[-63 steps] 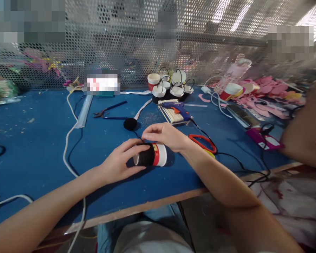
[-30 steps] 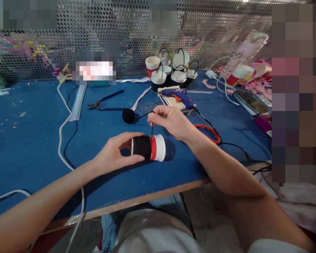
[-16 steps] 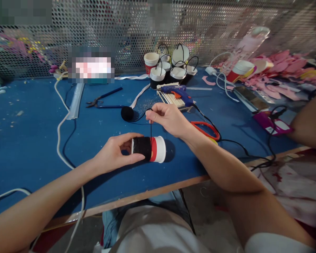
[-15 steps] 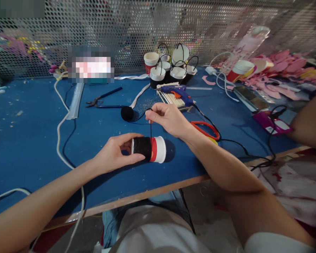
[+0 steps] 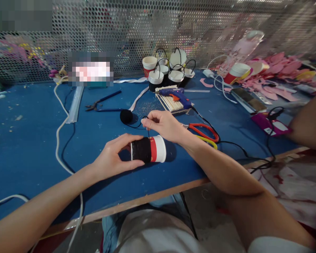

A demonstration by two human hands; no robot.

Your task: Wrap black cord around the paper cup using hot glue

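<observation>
My left hand [image 5: 118,154] grips a paper cup [image 5: 158,149] that lies on its side, rim to the right. Black yarn [image 5: 141,150] is wound round the cup's base half; a red band and the white rim stay bare. Between the thumb and fingertips of my right hand [image 5: 158,123], just above the cup, a strand of the same yarn is pinched and runs down to the winding. That strand leads left to a black ball of yarn [image 5: 126,116] on the blue table [image 5: 105,196].
Behind my hands, a blue glue gun [image 5: 177,96] rests on pale sticks. Pliers [image 5: 102,102] lie left, red-handled scissors [image 5: 204,131] right. Several yarn-wrapped cups with handles [image 5: 156,78] stand at the back. A phone [image 5: 247,100] and pink petals [image 5: 281,66] are on the right.
My right hand has moved down and slightly left with the yarn, closer to the cup. The strand between hand and cup is shorter. My left hand still holds the cup.
</observation>
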